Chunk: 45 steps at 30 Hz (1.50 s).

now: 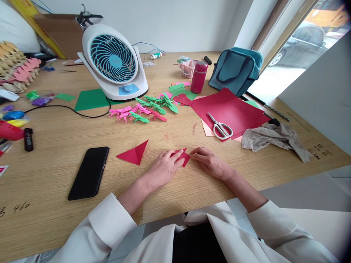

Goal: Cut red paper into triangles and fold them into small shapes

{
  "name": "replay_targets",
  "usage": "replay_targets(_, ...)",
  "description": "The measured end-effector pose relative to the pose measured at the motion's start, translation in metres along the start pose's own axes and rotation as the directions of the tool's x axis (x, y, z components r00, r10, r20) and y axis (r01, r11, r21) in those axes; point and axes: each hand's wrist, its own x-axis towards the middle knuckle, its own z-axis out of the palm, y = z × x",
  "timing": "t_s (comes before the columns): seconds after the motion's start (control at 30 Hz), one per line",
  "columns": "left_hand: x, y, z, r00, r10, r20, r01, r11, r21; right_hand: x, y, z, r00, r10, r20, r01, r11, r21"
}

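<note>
A small folded red paper (pixel 186 158) lies flat on the wooden table between my hands. My left hand (pixel 163 168) rests over its left part, fingers pressed together on the paper and hiding some of it. At the paper's right corner, my right hand (pixel 210 163) has its thumb and fingertips pinched together at the edge. To the left of my left hand lies a second red paper (pixel 133 153), folded into a triangular shape with a crease, touched by neither hand.
A black phone (pixel 88 173) lies at the left. White scissors (pixel 222 130) rest on red sheets (pixel 233 109) at the right, beside a crumpled cloth (pixel 274 138). Behind are green and pink paper figures (pixel 142 109), a fan (pixel 113 62), a red flask (pixel 199 77) and a teal bag (pixel 234 71).
</note>
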Motion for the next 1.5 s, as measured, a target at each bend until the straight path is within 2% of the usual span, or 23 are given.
replay_targets(0.37, -0.002, 0.002, 0.002, 1.0, 0.015, -0.003, -0.015, 0.999, 0.035, -0.001, 0.001, 0.003, 0.999, -0.005, -0.035, 0.005, 1.0, -0.006)
replay_targets(0.73, -0.006, 0.008, -0.002, 0.999, 0.046, 0.025, -0.045, 0.998, -0.041, -0.002, 0.002, 0.004, 0.998, 0.042, -0.044, -0.042, 0.999, 0.016)
replay_targets(0.93, -0.01, 0.009, -0.002, 0.998, 0.069, -0.004, -0.069, 0.997, -0.015, -0.002, 0.002, 0.003, 0.999, 0.028, -0.039, -0.028, 1.0, 0.006)
replay_targets(1.2, -0.008, 0.002, -0.003, 0.993, 0.085, -0.078, -0.095, 0.986, -0.14, 0.01, -0.007, 0.007, 0.993, 0.073, -0.092, -0.065, 0.994, 0.088)
replay_targets(1.4, -0.011, -0.008, 0.0, 0.98, 0.127, -0.15, -0.163, 0.951, -0.263, 0.024, -0.011, 0.016, 0.999, -0.005, -0.051, 0.007, 1.0, 0.03)
replay_targets(1.5, -0.011, -0.011, 0.002, 0.979, 0.07, -0.194, -0.137, 0.924, -0.358, 0.023, -0.011, 0.018, 0.998, -0.032, -0.055, 0.032, 0.999, -0.012)
